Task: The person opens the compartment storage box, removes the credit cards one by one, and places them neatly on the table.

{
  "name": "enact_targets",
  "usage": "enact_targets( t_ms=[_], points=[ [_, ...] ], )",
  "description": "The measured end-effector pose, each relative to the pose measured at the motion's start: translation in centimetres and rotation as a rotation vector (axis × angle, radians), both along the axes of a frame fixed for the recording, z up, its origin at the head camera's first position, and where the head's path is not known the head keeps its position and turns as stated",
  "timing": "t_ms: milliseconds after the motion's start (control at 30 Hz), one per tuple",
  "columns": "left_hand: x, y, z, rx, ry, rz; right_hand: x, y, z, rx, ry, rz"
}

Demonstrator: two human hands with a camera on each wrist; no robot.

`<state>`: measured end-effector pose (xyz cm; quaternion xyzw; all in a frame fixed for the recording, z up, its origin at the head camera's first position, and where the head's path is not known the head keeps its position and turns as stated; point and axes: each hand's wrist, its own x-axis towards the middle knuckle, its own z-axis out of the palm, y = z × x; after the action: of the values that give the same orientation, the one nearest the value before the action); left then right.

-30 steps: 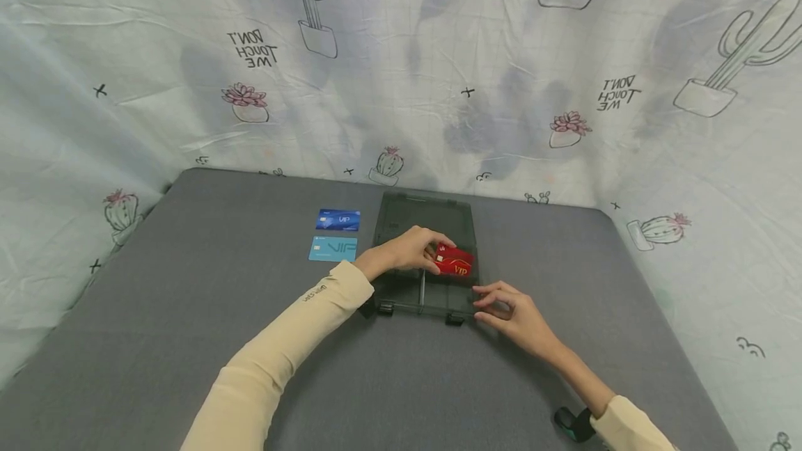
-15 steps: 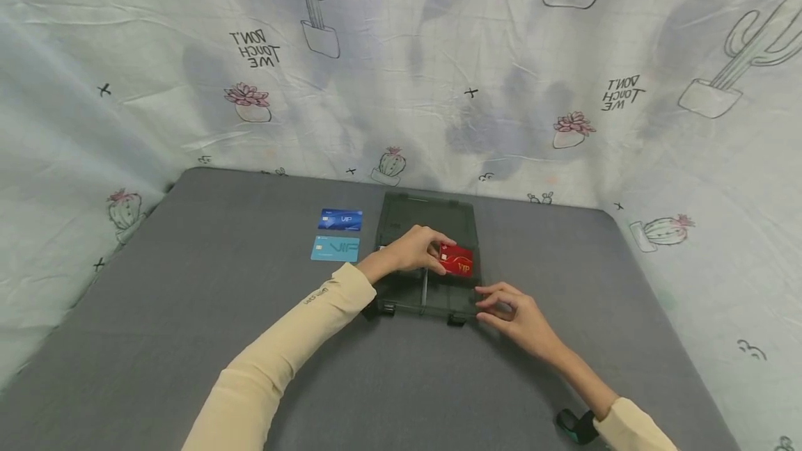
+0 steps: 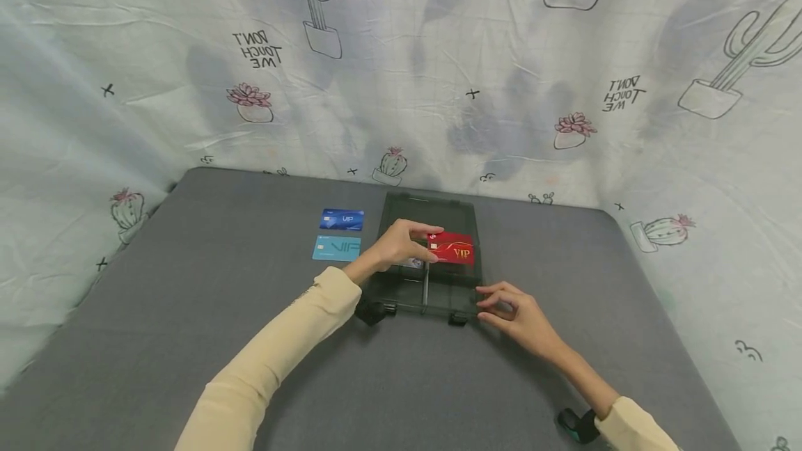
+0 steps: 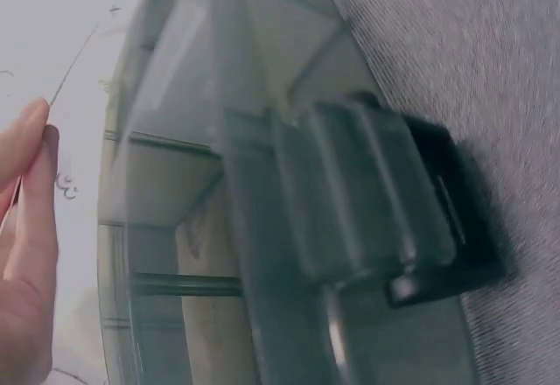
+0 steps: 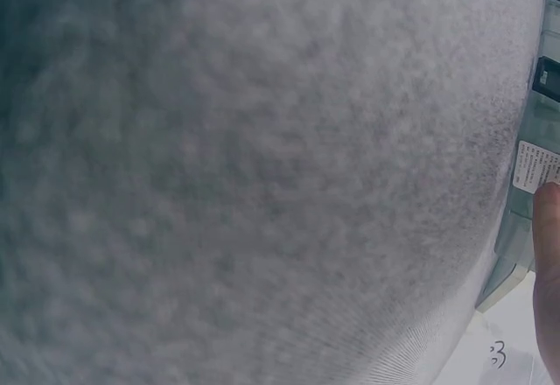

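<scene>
Head view: the red VIP card (image 3: 452,248) is pinched by the left hand (image 3: 396,245) over the open dark box (image 3: 432,211), whose near right corner is touched by the relaxed right hand (image 3: 516,312). Two blue cards (image 3: 338,234) are seen left of that grip.

Left wrist view: a black latch (image 4: 385,219) of the box is seen right of the fingers (image 4: 31,227).

Right wrist view: mostly grey mat (image 5: 245,166); a fingertip (image 5: 548,254) is seen by the box edge.

Count here: three VIP cards total, one red (image 3: 452,248), one dark blue (image 3: 341,219), one light blue (image 3: 336,248). One smoky plastic box (image 3: 432,211), maybe another card inside. Two hands.
</scene>
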<state>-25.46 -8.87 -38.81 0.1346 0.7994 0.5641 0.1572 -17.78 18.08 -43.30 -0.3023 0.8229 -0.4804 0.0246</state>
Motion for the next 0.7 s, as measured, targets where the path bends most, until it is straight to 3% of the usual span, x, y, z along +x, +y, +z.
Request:
enact_targets(
  t_ms=[233, 367, 533, 700],
  points=[
    [0.6, -1.8, 0.0, 0.175, -0.115, -0.021, 0.2, -0.2, 0.4, 0.002, 0.016, 0.001],
    [0.8, -3.2, 0.0, 0.241, -0.121, -0.059, 0.0, 0.1, 0.1, -0.002, 0.012, -0.001],
    [1.1, -5.1, -0.1, 0.265, -0.097, -0.074, 0.0, 0.0, 0.1, -0.020, 0.009, 0.007],
    [1.7, -6.9, -0.2, 0.260, -0.121, -0.037, 0.1, -0.1, 0.1, -0.012, 0.020, 0.018]
  ],
)
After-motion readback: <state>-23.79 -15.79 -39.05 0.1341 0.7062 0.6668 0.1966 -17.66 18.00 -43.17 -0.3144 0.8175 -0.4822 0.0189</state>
